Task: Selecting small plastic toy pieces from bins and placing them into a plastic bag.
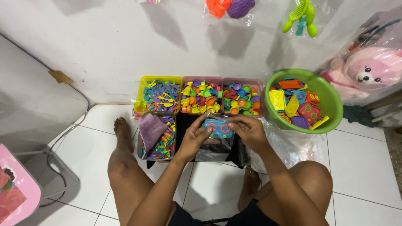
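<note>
Blue toy stove (217, 128), two red ring burners on top, held above the floor in front of the seated person, partly inside a clear plastic bag (213, 146). Left hand (193, 138) grips its left end, fingers curled, thumb up on the bag edge. Right hand (248, 129) pinches the right end, fingers bent over the top. Both closed on the toy/bag; exact finger contact under the plastic can't be told.

Bag hangs down from the hands over a black patch (184, 129) on the white tiled floor (364, 167).

Just behind the hands, a row of three tubs against the wall: yellow tub (144, 81) with small multicoloured utensils, then two pink tubs (222, 80) with coloured toy cups and plates. In front of the yellow one, nearer the left knee, a grey tub (140, 146) of small parts with a purple cloth (151, 129) draped over it.

Right of the row: green basin (331, 104) with larger toy stoves and trays, crumpled clear plastic (289, 144) below it. Pink plush bear (368, 71) in a bag at the far right wall. Packed toys hang on the wall up top (299, 16). Pink box (14, 192) at the floor's left edge.
</note>
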